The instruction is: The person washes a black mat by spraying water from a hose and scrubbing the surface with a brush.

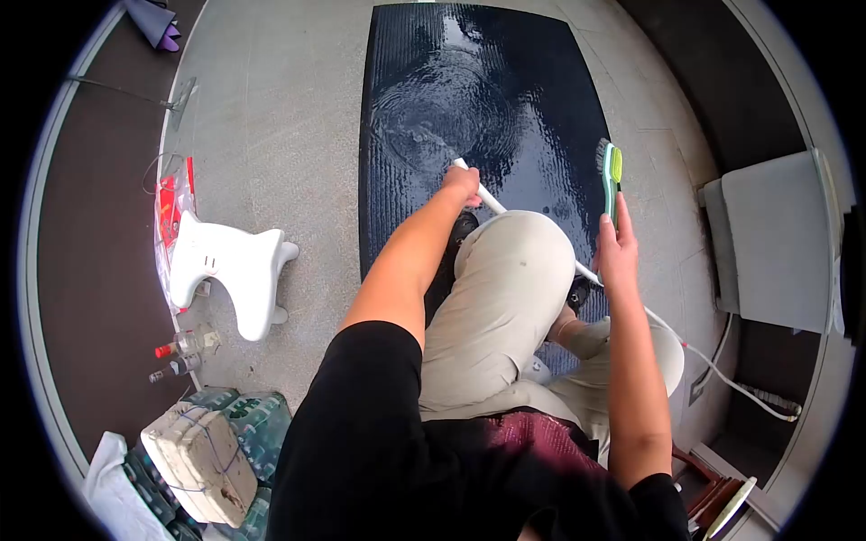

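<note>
My left hand (464,184) is closed round a white hose (492,200) near its open end. Water ripples in rings on the dark ribbed mat (564,99), just beyond that end. The hose passes behind my bent knee and comes out again on the right. My right hand (619,257) grips the handle of a green scrub brush (610,180), held upright above the mat's right edge. Grey bristles on the brush face left. The mat's surface is wet and shiny; my legs hide its near part.
A white plastic stool (230,257) stands on the grey floor (289,108) at left. Below it lie bottles (185,343); a foam box (198,460) rests on packs of bottles. At right are a grey panel (767,239) and the trailing hose.
</note>
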